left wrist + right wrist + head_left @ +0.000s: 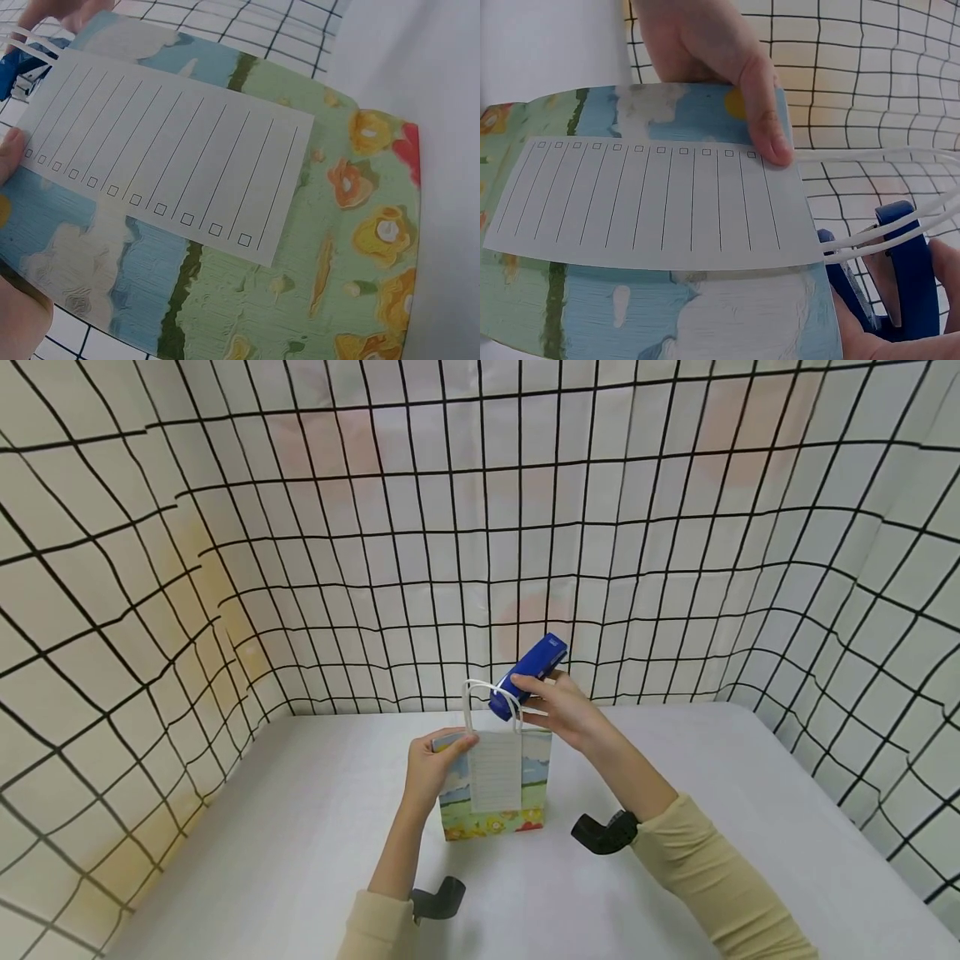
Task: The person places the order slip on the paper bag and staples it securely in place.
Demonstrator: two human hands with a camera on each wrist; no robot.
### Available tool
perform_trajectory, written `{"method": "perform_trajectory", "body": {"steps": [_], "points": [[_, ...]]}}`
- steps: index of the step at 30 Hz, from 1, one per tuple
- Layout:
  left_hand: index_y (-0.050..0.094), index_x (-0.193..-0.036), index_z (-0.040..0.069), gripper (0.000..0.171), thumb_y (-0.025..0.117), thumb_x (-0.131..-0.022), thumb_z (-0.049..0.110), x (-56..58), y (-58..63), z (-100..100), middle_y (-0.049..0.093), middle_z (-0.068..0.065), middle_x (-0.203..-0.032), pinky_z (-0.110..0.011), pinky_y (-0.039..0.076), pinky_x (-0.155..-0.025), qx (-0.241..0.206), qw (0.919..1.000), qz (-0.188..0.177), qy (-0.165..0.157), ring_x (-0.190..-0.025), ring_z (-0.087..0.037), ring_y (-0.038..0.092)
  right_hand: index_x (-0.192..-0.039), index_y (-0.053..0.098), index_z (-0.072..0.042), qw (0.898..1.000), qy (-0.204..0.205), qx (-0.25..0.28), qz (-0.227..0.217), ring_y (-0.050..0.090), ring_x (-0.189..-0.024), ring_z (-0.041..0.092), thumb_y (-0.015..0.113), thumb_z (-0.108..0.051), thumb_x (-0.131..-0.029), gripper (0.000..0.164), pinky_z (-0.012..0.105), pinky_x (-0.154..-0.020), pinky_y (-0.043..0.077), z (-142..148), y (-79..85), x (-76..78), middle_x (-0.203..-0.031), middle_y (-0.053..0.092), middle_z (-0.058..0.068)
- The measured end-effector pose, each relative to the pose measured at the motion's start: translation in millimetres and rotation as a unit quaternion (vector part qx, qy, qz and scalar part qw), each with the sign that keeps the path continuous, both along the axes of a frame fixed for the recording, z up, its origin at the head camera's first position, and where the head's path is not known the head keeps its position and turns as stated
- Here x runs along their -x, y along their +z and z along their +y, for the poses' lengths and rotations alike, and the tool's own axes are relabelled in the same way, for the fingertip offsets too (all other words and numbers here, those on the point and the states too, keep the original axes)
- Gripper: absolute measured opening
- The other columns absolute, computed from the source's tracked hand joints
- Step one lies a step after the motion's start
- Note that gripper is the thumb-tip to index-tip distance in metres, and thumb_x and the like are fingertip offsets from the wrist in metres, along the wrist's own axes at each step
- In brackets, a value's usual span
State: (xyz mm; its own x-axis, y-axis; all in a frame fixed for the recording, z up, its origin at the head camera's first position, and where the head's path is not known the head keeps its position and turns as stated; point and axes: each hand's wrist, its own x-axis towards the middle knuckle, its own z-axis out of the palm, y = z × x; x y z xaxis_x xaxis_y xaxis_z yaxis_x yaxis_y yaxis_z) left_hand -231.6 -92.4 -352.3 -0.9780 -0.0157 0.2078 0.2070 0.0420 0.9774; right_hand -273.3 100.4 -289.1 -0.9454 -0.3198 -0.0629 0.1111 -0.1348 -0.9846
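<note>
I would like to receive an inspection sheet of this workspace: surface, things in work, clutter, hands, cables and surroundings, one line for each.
Surface: white table.
Job's things: painted paper bag with white handles; lined sheet against its front; blue stapler by the handles, its jaws apart.
Clutter: nothing seen.
Left hand: pinches the bag's top edge, thumb on the sheet's corner.
Right hand: holds the stapler, tilted.
Cables: nothing seen.
Surroundings: white walls with black grid lines.
</note>
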Motion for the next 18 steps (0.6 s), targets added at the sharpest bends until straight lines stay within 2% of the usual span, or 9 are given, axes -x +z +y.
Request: {"method": "perform_trajectory", "body": {"steps": [5,10,16,18], "points": [[0.067,-0.098,-0.005,0.024,0.067,-0.081,0.012,-0.3,0.0,0.0,0.070,-0.017,-0.089,-0.027,0.052,-0.066,0.002,1.0000,-0.006,0.004,-0.069,-0.011,0.067,-0.139,0.003,-0.005,1.000,-0.010,-0.029,-0.006,0.040,-0.126,0.037,0.053,-0.016,-0.090,0.071,0.045,-0.103,0.035,-6.4,-0.5,0.2,-0.141,0.030,0.024],[0.067,-0.098,-0.005,0.024,0.067,-0.081,0.013,-0.7,0.3,0.6,0.070,-0.017,-0.089,-0.027,0.052,-0.066,0.007,0.9999,-0.011,0.009,-0.069,-0.010,0.066,-0.139,0.002,-0.005,0.998,-0.002,-0.062,0.011,0.040,-0.126,0.039,0.054,-0.014,-0.090,0.071,0.046,-0.103,0.034,-12.2,-1.0,-1.2,-0.140,0.028,0.026],[0.066,-0.098,-0.006,0.025,0.067,-0.081,0.012,0.7,0.5,1.1,0.071,-0.016,-0.087,-0.026,0.051,-0.066,0.018,0.9996,-0.009,0.019,-0.069,-0.009,0.066,-0.140,0.003,-0.005,0.991,0.002,-0.127,0.040,0.040,-0.126,0.039,0.060,-0.012,-0.086,0.079,0.048,-0.103,0.035,-16.9,-0.2,-4.6,-0.136,0.032,0.027],[0.067,-0.098,-0.006,0.026,0.068,-0.080,0.013,5.1,-3.7,0.3,0.071,-0.016,-0.087,-0.026,0.051,-0.066,0.013,0.9997,-0.008,0.020,-0.069,-0.010,0.065,-0.140,0.005,-0.005,0.988,0.000,-0.148,0.049,0.042,-0.124,0.038,0.062,-0.013,-0.085,0.080,0.048,-0.102,0.035,-17.8,0.0,-5.7,-0.135,0.034,0.026]]}}
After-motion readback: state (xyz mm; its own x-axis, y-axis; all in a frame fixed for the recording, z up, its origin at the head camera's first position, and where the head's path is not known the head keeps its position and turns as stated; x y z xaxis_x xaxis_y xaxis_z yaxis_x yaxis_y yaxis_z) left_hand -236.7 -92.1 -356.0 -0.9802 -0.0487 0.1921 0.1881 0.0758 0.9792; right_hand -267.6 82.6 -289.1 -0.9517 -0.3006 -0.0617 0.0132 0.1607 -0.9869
